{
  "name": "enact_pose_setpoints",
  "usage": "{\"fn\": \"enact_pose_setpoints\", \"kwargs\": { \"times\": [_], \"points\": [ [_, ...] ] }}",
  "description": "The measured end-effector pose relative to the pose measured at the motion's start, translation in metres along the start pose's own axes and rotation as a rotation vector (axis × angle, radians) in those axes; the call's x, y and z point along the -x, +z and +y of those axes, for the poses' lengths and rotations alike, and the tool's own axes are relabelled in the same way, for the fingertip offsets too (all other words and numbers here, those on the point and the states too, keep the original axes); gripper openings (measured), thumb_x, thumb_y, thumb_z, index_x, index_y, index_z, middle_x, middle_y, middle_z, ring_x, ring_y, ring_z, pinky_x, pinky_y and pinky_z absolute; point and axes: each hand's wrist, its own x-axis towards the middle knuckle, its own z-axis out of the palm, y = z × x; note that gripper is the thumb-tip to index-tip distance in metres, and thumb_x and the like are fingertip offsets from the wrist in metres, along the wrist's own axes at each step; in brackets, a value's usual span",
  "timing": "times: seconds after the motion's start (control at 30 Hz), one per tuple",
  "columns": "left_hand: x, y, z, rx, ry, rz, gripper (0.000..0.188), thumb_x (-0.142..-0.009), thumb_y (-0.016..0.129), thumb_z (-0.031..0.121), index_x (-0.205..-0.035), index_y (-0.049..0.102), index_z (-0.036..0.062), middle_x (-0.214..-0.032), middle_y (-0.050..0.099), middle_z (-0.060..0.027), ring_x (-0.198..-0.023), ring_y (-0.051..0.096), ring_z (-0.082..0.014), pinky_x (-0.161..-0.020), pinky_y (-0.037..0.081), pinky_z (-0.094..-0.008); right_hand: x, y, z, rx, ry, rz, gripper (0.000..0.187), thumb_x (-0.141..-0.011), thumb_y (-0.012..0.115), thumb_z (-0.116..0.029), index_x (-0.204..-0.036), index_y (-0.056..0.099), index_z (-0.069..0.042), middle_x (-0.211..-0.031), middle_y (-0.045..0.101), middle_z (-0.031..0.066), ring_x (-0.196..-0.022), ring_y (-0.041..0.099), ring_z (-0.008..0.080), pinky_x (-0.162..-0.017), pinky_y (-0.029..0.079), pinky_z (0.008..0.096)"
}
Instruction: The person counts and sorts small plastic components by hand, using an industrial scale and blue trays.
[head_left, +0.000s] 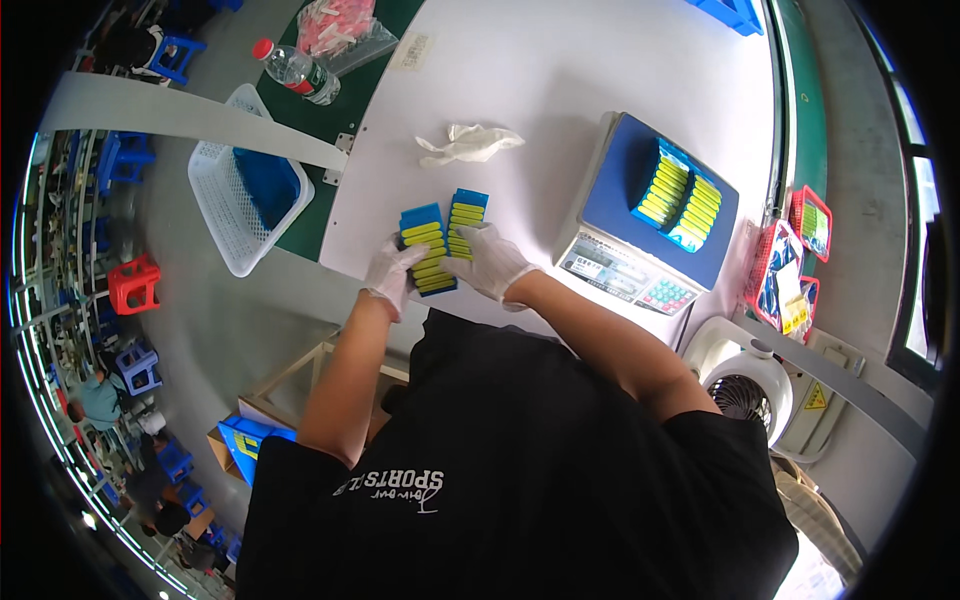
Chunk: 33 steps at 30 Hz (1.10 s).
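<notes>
Both of my hands wear thin white gloves and are close together at the table's near edge. My left hand is closed on the side of a blue pack with a row of yellow-green bars. Just right of it, my right hand grips the lower part of a second, similar blue-and-yellow pack; its fingertips reach toward the first pack. To the right stands a digital scale with a blue top. Two more such packs lie side by side on it.
A crumpled white glove lies beyond my hands on the white table. At left are a white plastic basket, a bottle and a bag of pink pieces. Red baskets and a white fan stand right.
</notes>
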Motion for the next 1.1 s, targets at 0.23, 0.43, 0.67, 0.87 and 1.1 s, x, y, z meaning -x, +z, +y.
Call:
{"fn": "enact_pose_setpoints", "kwargs": {
  "times": [0.23, 0.43, 0.67, 0.87, 1.1],
  "points": [
    [-0.071, -0.057, 0.006, -0.337, 0.111, 0.060, 0.038, -0.081, 0.062, 0.002, -0.116, 0.049, 0.0044, -0.100, 0.059, -0.0077, -0.086, 0.060, -0.0192, -0.076, 0.051, -0.0352, 0.062, -0.039, 0.038, -0.319, 0.038, -0.111, 0.043, -0.095, 0.044, -0.038, -0.112, 0.060, -0.002, -0.112, 0.060, 0.0148, -0.101, 0.058, 0.0315, -0.090, 0.046, 0.0351],
    [-0.090, -0.066, 0.002, -0.525, 0.152, 0.193, 0.027, -0.082, 0.064, 0.007, -0.106, 0.055, -0.0004, -0.090, 0.061, -0.0090, -0.078, 0.059, -0.0171, -0.069, 0.049, -0.0313, 0.110, -0.036, 0.057, -0.552, 0.163, 0.084, 0.032, -0.091, 0.053, -0.030, -0.103, 0.063, -0.002, -0.094, 0.064, 0.0186, -0.090, 0.062, 0.0320, -0.079, 0.049, 0.0368],
    [-0.065, -0.039, 0.017, -0.901, 0.513, 0.475, 0.037, -0.084, 0.062, 0.017, -0.111, 0.055, -0.0075, -0.101, 0.063, -0.0169, -0.084, 0.061, -0.0235, -0.073, 0.049, -0.0317, 0.145, -0.085, 0.096, 0.049, 0.134, 1.277, 0.046, -0.077, 0.068, -0.005, -0.118, 0.050, 0.004, -0.107, 0.058, 0.0250, -0.097, 0.059, 0.0377, -0.082, 0.048, 0.0404],
    [-0.011, 0.099, 0.010, -1.136, 0.875, 0.379, 0.036, -0.085, 0.062, 0.019, -0.115, 0.054, 0.0013, -0.117, 0.054, -0.0166, -0.108, 0.052, -0.0303, -0.092, 0.041, -0.0395, 0.109, -0.129, 0.121, 0.058, 0.665, 1.236, 0.092, -0.073, 0.075, -0.031, -0.138, 0.022, 0.006, -0.137, 0.035, 0.0286, -0.118, 0.047, 0.0410, -0.095, 0.044, 0.0412],
    [0.002, 0.138, -0.012, -1.192, 1.009, 0.059, 0.027, -0.088, 0.058, 0.013, -0.112, 0.054, 0.0018, -0.119, 0.053, -0.0129, -0.111, 0.050, -0.0252, -0.095, 0.041, -0.0353, 0.103, -0.135, 0.120, -0.036, 0.736, 1.118, 0.090, -0.077, 0.070, -0.029, -0.140, 0.016, 0.005, -0.138, 0.036, 0.0265, -0.111, 0.053, 0.0396, -0.090, 0.048, 0.0406]
  ]
}}
